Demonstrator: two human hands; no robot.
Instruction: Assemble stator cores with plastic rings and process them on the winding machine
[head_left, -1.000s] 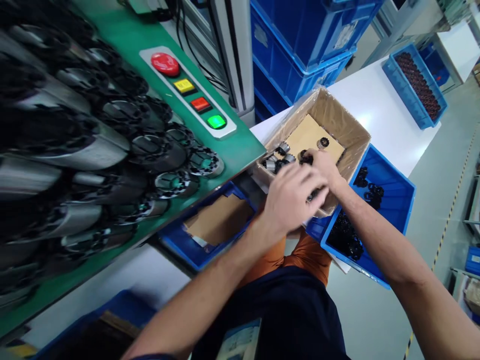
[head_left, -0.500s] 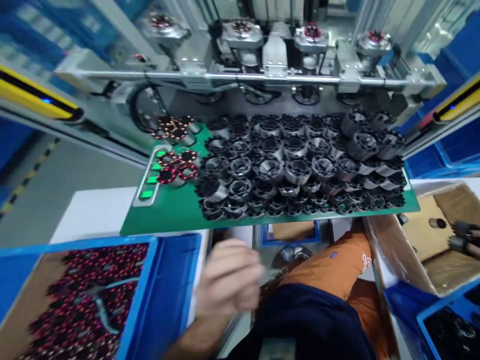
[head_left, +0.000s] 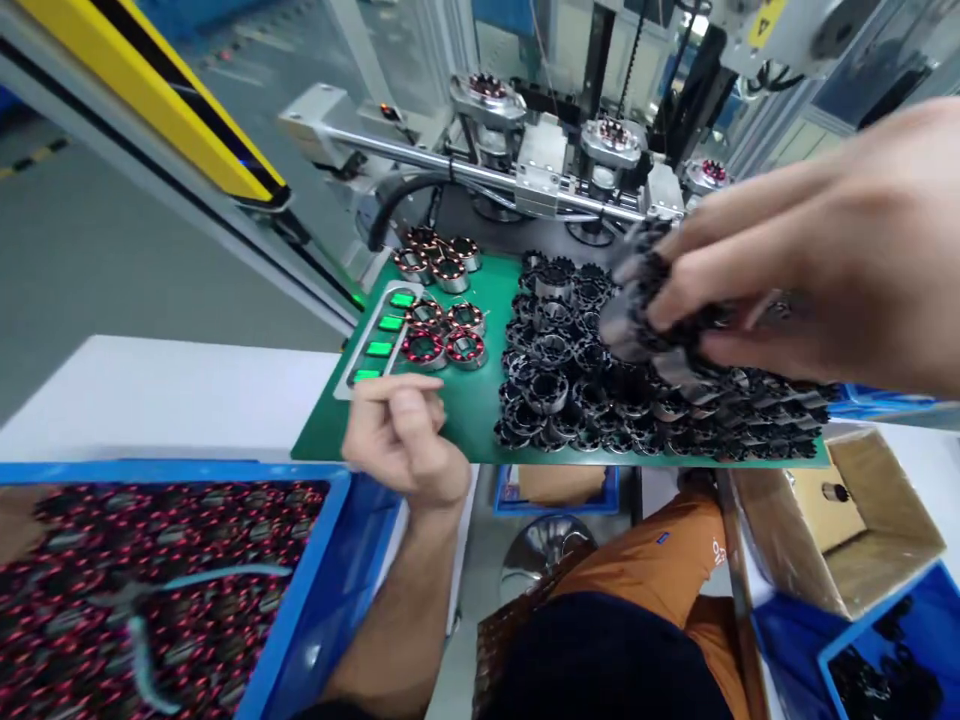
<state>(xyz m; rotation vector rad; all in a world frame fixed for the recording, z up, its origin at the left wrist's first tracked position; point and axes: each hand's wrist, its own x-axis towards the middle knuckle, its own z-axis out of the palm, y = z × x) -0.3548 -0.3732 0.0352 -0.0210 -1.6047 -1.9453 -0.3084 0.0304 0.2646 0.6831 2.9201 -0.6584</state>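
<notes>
Nearest the camera, at lower left: blue crate heaped with red-wound stator coils. Left hand, fingers loosely curled and empty, resting at the front edge of the green tray. Right hand, raised over the tray, fingers closed on a cluster of black stator cores, gripped tight so none drop. Beneath: massed unwound cores, wound stators sorted apart. Cardboard box on the white bench. Behind: winding machine.
</notes>
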